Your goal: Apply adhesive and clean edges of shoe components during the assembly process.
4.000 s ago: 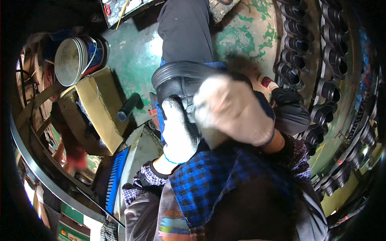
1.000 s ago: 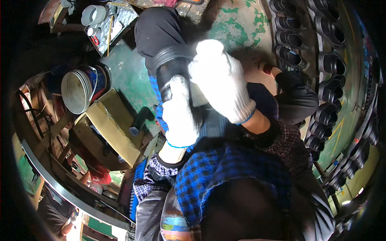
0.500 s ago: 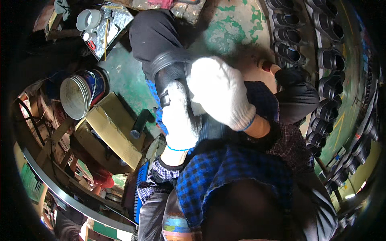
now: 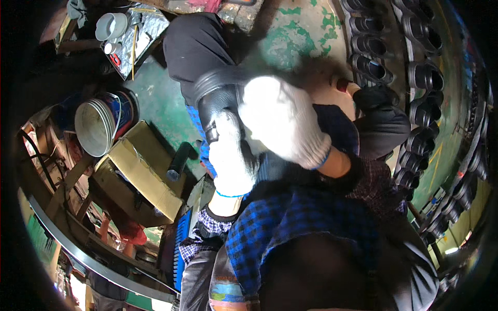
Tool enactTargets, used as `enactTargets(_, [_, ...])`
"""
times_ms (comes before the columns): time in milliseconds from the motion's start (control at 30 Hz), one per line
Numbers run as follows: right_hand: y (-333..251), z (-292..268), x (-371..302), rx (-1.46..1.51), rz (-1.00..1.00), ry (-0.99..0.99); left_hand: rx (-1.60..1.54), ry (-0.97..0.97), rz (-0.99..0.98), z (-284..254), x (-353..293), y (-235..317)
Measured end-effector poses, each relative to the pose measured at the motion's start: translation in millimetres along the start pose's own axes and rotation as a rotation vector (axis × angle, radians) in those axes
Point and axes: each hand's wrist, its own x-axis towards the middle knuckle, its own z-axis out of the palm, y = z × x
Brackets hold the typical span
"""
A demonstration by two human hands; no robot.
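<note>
Standing out at left, bucket [image 4: 89,129]: pale inside showing, just beside the open cardboard box [image 4: 148,179].

Upper-left board [image 4: 155,23]: a shiny silvery covering, with a whitish tub [image 4: 110,26] and a thin stick [image 4: 136,49] on it.

Black cylinder [image 4: 181,160]: left of centre, to the right of the box.

Black leather shoe [image 4: 220,98]: centre of the frame, over the person's lap, its thick ribbed edge uppermost; much of it is hidden by the gloves.

Left hand [image 4: 231,155]: white-gloved, appears to be grasping the shoe from below, one digit laid up along the leather.

Right hand [image 4: 280,119]: also gloved, fingers curled in against the shoe's right side; whether it pinches anything inside cannot be told.

Latest change: a second ago the right fist rose above the ribbed edge; now it sits lower, about level with it, while the left hold looks much the same. This suggests one hand steadies the shoe and the other works on it, the handling not yet finished.

Right-side rows: black shoes [image 4: 363,65] lined up along the right of the frame, well apart from the gloves.
</note>
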Motion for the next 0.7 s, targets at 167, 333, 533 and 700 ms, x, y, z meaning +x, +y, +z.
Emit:
enactTargets(167, [-12,-24,7,0.123,0.275,-0.042,-0.225,0.037,-0.225,7,-19,-10])
enactTargets(333, [-1,-1,20,0.070,0.195,0.045,-0.007,0.094,0.002,2,2,3])
enactTargets(533, [-19,-8,-9,0.045,0.037,-0.124,-0.565,0.038,-0.356,11,-18,-21])
enactTargets(700, [10,-5,18,0.060,0.086,0.141,-0.291,0.149,-0.266,1,5,0])
